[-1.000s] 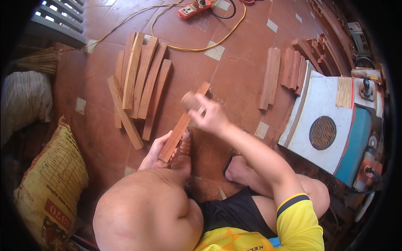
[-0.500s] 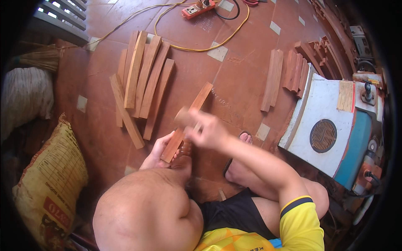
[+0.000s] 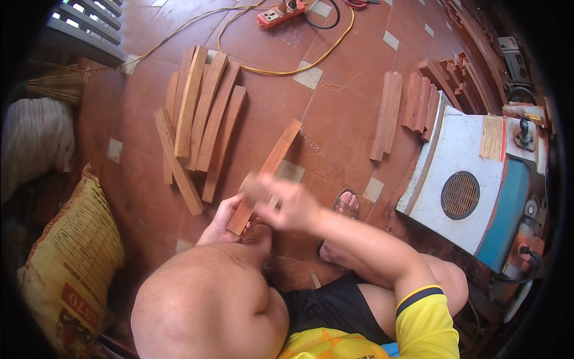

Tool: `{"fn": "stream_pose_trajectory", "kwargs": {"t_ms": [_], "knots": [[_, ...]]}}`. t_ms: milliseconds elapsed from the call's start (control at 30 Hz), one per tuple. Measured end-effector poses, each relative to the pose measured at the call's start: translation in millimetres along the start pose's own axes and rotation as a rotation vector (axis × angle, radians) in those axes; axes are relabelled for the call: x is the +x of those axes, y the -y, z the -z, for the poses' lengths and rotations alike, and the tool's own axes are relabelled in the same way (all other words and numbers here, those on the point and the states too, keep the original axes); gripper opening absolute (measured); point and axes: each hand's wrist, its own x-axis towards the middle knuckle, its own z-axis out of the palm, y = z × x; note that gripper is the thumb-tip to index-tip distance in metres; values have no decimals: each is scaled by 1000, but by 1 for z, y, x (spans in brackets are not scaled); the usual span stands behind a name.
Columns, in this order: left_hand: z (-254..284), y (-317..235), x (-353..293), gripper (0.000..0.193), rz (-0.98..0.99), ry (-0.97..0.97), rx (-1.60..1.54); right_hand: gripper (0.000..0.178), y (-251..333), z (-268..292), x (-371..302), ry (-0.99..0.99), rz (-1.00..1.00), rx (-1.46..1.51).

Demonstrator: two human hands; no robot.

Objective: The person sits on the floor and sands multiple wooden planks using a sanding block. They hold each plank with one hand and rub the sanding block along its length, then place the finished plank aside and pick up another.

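A reddish-brown wooden strip [image 3: 278,153] slants away from me, its near end beside my left shin. My left hand [image 3: 221,219] is closed round that near end, partly hidden under the wood. Over the strip's lower half is my right hand [image 3: 294,204], blurred by motion, its fingers bent round a tan piece [image 3: 256,188] that looks like folded sandpaper and lies against the wood. To the left of the strip, several similar wooden strips [image 3: 210,119] lie fanned out on the floor, one crossing at an angle.
More strips [image 3: 387,113] lie to the right, near a white and teal machine [image 3: 430,179] with a round grille. A yellow cord [image 3: 287,73] runs to an orange power strip [image 3: 281,14] at the far side. Sacks [image 3: 75,245] and a straw broom [image 3: 57,84] stand at left.
My right hand and the tan piece have slid a little down the strip, toward its near end. My left hand keeps its hold on the wood.
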Motion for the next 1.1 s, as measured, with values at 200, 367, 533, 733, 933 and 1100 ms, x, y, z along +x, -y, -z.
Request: {"fn": "stream_pose_trajectory", "kwargs": {"t_ms": [200,367,533,733,933,1100], "knots": [[20,2,-1,40,-1,-81,33,61,-10,-3,19,-58,105,1],[2,1,2,42,-52,-32,93,67,-73,44,42,-105,-389,-226],[-40,3,-17,42,-24,-170,2,74,5,0,-6,155,146,-11],[4,1,0,42,-63,-48,94,61,-72,39,34,-89,-276,-40],[0,1,-1,43,-50,-112,53,72,-44,16,9,-55,8,9],[6,4,-1,43,-45,-91,94,70,-58,18,10,-50,143,-47]]}}
